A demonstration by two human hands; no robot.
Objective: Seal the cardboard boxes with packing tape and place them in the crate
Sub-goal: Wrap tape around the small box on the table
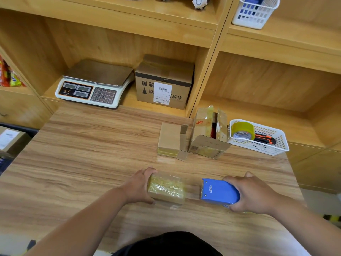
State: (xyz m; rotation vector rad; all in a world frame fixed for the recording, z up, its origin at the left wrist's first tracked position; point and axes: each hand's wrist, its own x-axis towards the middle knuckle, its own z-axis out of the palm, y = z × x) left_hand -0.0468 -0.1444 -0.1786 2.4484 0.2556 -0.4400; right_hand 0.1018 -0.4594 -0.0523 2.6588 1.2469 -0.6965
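Left hand (140, 185) grips the box (166, 190), lying 9-to-3; right hand (253, 194) grips the tape dispenser (218, 191), mouth pointing 9 o'clock.

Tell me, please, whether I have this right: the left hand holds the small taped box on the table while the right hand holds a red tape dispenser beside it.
Not quite: the tape dispenser is blue, not red, as the head view shows. The rest holds: the left hand grips the small taped box on the table and the right hand grips the dispenser beside it.
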